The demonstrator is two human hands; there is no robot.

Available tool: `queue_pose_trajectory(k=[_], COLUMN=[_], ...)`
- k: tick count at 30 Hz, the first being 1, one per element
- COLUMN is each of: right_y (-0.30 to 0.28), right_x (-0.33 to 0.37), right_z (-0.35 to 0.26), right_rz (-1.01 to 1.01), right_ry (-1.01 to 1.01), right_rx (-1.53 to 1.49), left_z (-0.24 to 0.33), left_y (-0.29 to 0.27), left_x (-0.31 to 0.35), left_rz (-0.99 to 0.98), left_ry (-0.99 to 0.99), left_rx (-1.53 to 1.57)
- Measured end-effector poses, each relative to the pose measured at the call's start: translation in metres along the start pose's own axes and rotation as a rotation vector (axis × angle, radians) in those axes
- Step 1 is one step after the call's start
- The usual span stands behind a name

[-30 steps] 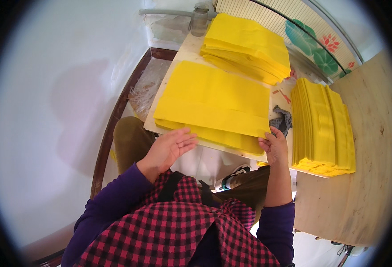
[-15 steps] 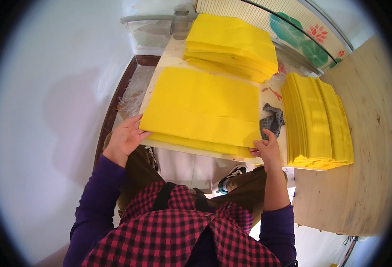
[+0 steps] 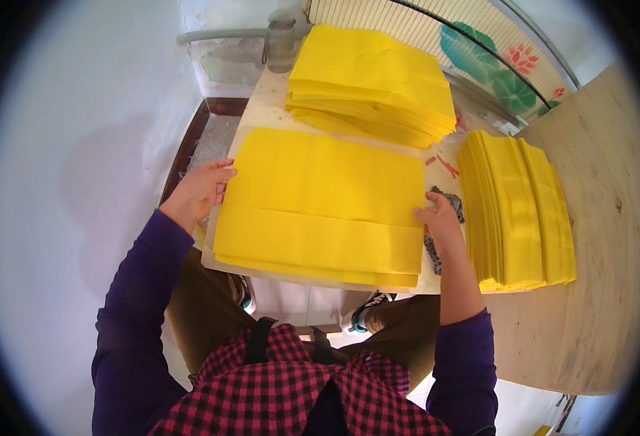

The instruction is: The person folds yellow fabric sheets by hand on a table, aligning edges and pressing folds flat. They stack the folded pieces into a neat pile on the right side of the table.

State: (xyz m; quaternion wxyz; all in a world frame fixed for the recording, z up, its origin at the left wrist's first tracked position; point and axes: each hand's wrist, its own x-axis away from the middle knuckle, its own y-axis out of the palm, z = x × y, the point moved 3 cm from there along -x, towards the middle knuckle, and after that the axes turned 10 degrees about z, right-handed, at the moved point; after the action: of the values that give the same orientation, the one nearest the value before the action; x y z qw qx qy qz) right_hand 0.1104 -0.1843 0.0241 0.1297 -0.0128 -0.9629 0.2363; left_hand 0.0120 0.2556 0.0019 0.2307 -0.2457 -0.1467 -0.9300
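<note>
A wide yellow fabric sheet point(image 3: 320, 178) lies flat before me, with a crease or layer edge running across it and more yellow layers showing along its near edge. My left hand point(image 3: 200, 192) is at the sheet's left side, fingers bent and apart, thumb and index tips against the edge. At the right side, my right hand point(image 3: 443, 224) rests with its thumb tip on the sheet's margin and its index finger stretched away from it. The right hand's lower fingers are partly hidden. Neither hand shows a firm grip.
Behind the sheet stands a tall yellow stack point(image 3: 371, 80); another yellow stack point(image 3: 520, 211) is at the right. A dark textured cloth point(image 3: 434, 254) lies partly behind my right hand. A grey bottle point(image 3: 281, 43) stands at the far left of the pale table point(image 3: 265, 102), near a white wall point(image 3: 102, 87).
Both hands have shifted from the sheet's near corners to farther up its sides. The sheet's near edge, held before, now lies flat over the layers below. The view has shifted slightly.
</note>
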Motion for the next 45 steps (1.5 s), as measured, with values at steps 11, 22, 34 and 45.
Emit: queue_pose_trajectory(k=[11, 22, 34, 45], right_y=[0.013, 0.017, 0.022, 0.01], right_x=[-0.053, -0.022, -0.008, -0.025], right_z=[-0.007, -0.007, 0.018, 0.006], right_rz=[-0.229, -0.094, -0.132, -0.13], right_ry=[0.066, 0.074, -0.148, 0.037], right_rx=[-0.313, -0.433, -0.636, -0.395], left_z=[0.022, 0.013, -0.019, -0.004], left_y=[0.012, 0.007, -0.001, 0.003], left_x=[-0.036, -0.018, -0.005, -0.017], left_rz=[-0.149, -0.137, -0.087, -0.062], left_ry=[0.032, 0.039, 0.13, 0.104], left_rx=[-0.235, 0.12, 0.396, 0.034])
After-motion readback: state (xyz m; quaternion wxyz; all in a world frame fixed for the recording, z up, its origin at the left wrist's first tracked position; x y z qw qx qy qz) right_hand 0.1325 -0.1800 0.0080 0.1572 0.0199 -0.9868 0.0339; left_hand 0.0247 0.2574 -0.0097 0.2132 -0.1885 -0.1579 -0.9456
